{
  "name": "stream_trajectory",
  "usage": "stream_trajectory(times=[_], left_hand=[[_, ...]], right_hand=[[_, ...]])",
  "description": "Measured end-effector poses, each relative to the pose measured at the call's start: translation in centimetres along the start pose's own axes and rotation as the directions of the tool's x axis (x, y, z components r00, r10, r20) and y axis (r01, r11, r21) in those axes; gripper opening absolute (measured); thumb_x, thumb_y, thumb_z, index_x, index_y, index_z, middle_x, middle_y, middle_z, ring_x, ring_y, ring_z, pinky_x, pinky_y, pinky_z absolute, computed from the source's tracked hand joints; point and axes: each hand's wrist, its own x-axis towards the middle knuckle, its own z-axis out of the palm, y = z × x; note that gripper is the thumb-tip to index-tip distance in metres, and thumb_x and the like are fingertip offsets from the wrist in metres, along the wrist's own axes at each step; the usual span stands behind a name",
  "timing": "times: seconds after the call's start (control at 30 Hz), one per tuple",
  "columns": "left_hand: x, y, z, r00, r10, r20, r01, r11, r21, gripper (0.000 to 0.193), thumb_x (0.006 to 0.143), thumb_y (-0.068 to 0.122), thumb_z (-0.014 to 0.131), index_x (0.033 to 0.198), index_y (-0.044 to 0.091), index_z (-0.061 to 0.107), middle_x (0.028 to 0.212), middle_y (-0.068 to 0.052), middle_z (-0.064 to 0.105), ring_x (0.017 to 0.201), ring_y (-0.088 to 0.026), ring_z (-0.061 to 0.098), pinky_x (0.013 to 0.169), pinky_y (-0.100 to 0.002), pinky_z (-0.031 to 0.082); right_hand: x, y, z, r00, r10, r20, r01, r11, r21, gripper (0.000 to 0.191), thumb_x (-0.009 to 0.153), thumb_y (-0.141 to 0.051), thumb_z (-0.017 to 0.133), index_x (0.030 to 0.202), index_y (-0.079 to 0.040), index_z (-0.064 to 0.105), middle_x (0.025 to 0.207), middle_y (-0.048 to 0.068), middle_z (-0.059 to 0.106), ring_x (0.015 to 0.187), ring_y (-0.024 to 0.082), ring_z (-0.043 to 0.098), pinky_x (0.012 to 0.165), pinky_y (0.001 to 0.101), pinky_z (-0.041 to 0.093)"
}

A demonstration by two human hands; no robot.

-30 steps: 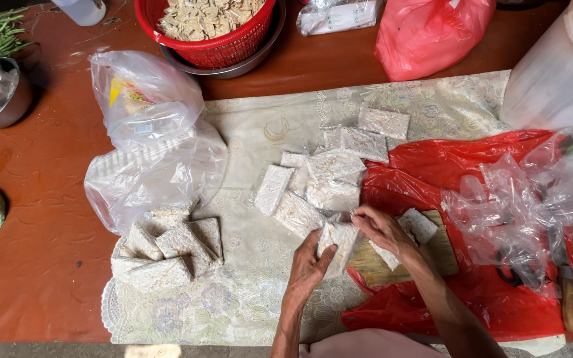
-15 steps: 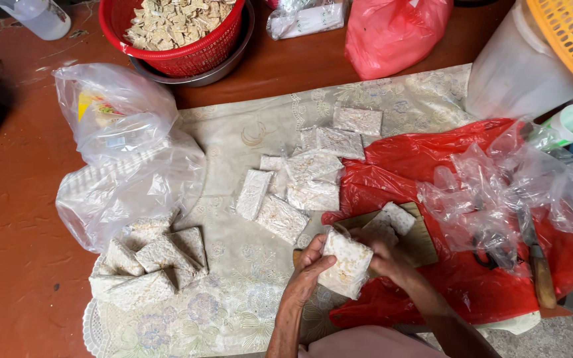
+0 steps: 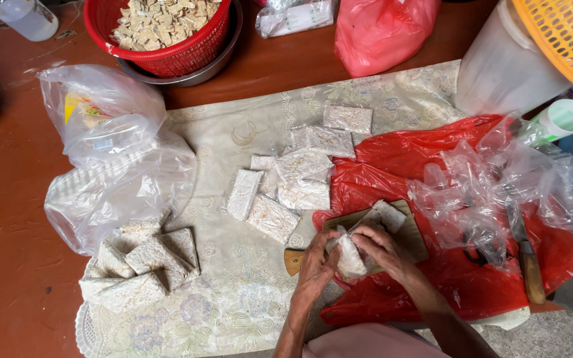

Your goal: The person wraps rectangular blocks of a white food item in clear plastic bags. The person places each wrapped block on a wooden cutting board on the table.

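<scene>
Nearest the camera, both hands meet over a wooden cutting board [image 3: 411, 233] on a red plastic sheet [image 3: 432, 159]. The left hand [image 3: 318, 260] and right hand [image 3: 381, 246] pinch one plastic-wrapped tempeh block [image 3: 351, 257] between them, fingers curled onto its film. The block looks light and firm but crumbly, and the wrap slippery, so it likely handles best held by its flat faces, not its corners. Left of the hands, a pile of wrapped blocks [image 3: 142, 260] lies on the patterned cloth [image 3: 233, 311]; more loose blocks [image 3: 280, 192] sit mid-cloth. A knife [image 3: 525, 255] rests to the right among crumpled clear bags [image 3: 492, 192]. Farther back on the tabletop [image 3: 8, 199], a red basket [image 3: 160, 30] holds cut pieces
</scene>
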Motion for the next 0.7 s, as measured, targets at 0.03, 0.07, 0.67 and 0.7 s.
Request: stream_trajectory(times=[0.03, 0.07, 0.67, 0.7], left_hand=[[-0.6, 0.3, -0.1, 0.995, -0.102, -0.020, 0.102, 0.994, 0.024, 0.039, 0.098, 0.024, 0.054, 0.132, 0.005, 0.061, 0.119, -0.015, 0.071, 0.089, -0.031, 0.070, 0.081, -0.042, 0.059], [-1.1, 0.6, -0.2, 0.997, -0.061, -0.048, 0.062, 0.998, 0.026, 0.039, 0.101, 0.028, 0.053, 0.130, 0.004, 0.063, 0.121, -0.017, 0.070, 0.097, -0.031, 0.070, 0.085, -0.043, 0.058], [-6.6, -4.9, -0.5, 0.862, -0.502, -0.064, 0.433, 0.796, -0.423, 0.085, 0.086, 0.066, 0.049, 0.145, 0.003, 0.050, 0.136, -0.024, 0.065, 0.116, -0.034, 0.071, 0.095, -0.046, 0.062], [-6.7, -5.6, -0.5, 0.861, -0.505, -0.064, 0.407, 0.758, -0.510, 0.082, 0.087, 0.062, 0.052, 0.145, 0.003, 0.049, 0.135, -0.023, 0.065, 0.115, -0.032, 0.072, 0.093, -0.044, 0.061]], right_hand=[[0.2, -0.1, 0.7, 1.000, -0.012, 0.005, 0.012, 1.000, -0.001, 0.025, 0.099, -0.026, 0.060, 0.109, -0.005, 0.068, 0.088, 0.000, 0.065, 0.079, 0.011, 0.061, 0.071, 0.0278, 0.053], [0.5, -0.2, 1.5, 0.999, -0.041, 0.007, 0.041, 0.999, -0.030, 0.023, 0.101, -0.025, 0.059, 0.108, -0.005, 0.068, 0.085, 0.001, 0.063, 0.077, 0.012, 0.059, 0.069, 0.0291, 0.052], [2.7, -1.5, 3.9, 0.830, -0.511, 0.223, 0.336, 0.138, -0.932, 0.007, 0.080, -0.012, 0.067, 0.081, -0.009, 0.061, 0.077, 0.007, 0.058, 0.076, 0.027, 0.058, 0.069, 0.0440, 0.052], [2.6, -1.5, 3.8, 0.828, -0.515, 0.220, 0.330, 0.131, -0.935, 0.006, 0.080, -0.012, 0.067, 0.080, -0.009, 0.061, 0.077, 0.007, 0.058, 0.077, 0.027, 0.059, 0.070, 0.0438, 0.052]])
